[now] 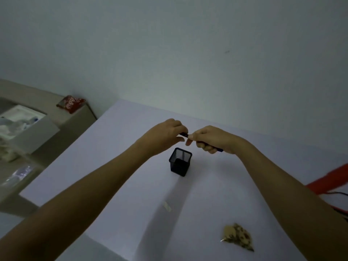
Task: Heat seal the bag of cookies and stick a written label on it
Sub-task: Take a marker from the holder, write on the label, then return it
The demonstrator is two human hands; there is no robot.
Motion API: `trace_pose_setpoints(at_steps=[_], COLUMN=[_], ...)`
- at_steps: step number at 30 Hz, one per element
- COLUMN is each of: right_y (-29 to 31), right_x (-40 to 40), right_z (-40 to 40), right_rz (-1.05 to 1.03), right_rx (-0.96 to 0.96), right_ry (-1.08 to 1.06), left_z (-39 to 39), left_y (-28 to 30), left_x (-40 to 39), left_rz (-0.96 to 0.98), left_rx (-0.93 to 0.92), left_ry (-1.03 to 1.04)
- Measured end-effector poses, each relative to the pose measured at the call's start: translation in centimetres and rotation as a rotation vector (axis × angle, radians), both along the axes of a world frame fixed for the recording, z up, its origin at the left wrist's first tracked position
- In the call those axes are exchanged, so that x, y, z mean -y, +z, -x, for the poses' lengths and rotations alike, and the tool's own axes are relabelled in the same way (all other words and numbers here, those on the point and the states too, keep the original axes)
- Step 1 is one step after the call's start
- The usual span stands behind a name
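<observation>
Both hands are raised over the white table (116, 147), above a black mesh pen holder (180, 162). My right hand (212, 139) grips the barrel of a dark pen (219, 150). My left hand (166, 134) pinches the pen's cap end (184, 134). The bag of cookies (238, 236) lies flat near the table's front right, apart from both hands. A small pale label strip (167, 206) lies on the table between the pen holder and the bag.
A red device (331, 180) with a dark cable sits at the right edge. Left of the table stands a low cabinet (79, 117) with a red snack packet (71, 103) and a white box (32, 129) of clutter. A plain wall is behind.
</observation>
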State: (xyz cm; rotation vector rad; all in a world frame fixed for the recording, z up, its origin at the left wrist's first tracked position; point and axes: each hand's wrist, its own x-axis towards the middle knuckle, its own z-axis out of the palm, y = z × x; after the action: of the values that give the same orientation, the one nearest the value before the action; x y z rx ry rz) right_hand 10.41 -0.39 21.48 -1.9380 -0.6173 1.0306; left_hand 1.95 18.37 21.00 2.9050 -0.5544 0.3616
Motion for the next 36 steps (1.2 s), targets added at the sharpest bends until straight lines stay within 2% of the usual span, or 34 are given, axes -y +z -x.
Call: trace_pose_setpoints(at_steps=[5, 13, 21, 23, 25, 28, 32, 34, 36], right_y=[2.4, 2.5, 2.5, 2.4, 2.6, 2.1, 0.0, -0.7, -1.1], right_x=[2.4, 4.4, 3.3, 3.5, 5.1, 8.9, 8.0, 6.4, 4.9], right_z=[2.2, 4.3, 3.3, 3.2, 2.8, 2.4, 3.2, 4.3, 5.5], right_rz=[-0.031, -0.056, 0.039, 0.083, 0.125, 0.115, 0.16, 0.093, -0.058], right_rx=[0.07, 0.278, 0.524, 0.601, 0.637, 0.591, 0.505, 0.356, 0.173], right_ry=[0.006, 0.003, 0.057, 0.094, 0.05, -0.117, -0.184, -0.238, -0.31], left_z=[1.3, 2.6, 1.6, 1.4, 1.2, 2.0, 1.5, 1.1, 0.9], left_y=[3.2, 3.9, 4.6, 4.6, 4.6, 5.0, 3.2, 1.4, -0.7], left_x=[2.0, 2.8, 1.4, 0.4, -3.2, -9.8, -10.3, -9.0, -8.5], left_rz=[-0.037, -0.122, 0.103, 0.109, 0.098, 0.114, 0.155, 0.254, 0.368], left_rx=[-0.07, -0.191, -0.357, -0.41, -0.421, -0.38, -0.393, -0.348, -0.307], left_ry=[0.006, -0.08, -0.114, -0.123, -0.034, 0.161, 0.136, 0.126, 0.183])
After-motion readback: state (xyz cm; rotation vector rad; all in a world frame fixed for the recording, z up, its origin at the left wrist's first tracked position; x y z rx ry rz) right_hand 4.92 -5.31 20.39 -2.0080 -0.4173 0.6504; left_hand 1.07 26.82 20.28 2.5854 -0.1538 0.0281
